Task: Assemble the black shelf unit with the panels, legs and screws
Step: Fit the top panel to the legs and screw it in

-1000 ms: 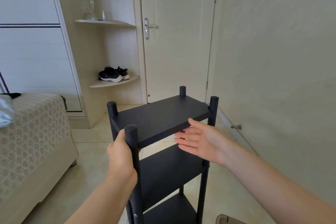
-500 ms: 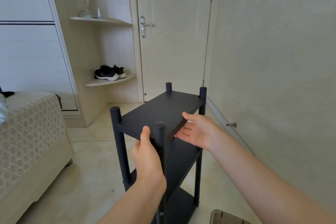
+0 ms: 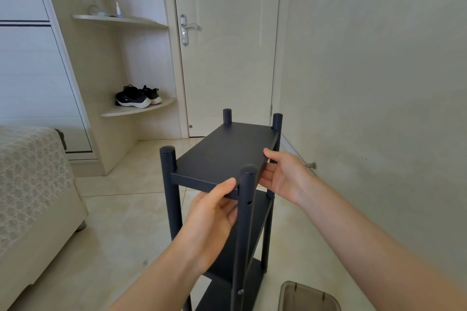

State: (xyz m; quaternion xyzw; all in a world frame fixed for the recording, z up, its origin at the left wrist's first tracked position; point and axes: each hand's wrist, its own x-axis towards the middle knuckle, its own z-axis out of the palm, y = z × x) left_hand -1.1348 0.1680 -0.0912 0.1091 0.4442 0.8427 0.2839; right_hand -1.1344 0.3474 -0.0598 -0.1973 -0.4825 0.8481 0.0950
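Lengthwise, the top panel [image 3: 225, 154] runs toward the door [image 3: 227, 58]; left hand [image 3: 212, 219] pinches its near end, right hand [image 3: 284, 177] its right edge.

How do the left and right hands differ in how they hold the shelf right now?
The left hand pinches the top panel at its short near edge, beside the near right leg; the right hand pinches its long right edge, farther away. Both have thumb above, fingers below.
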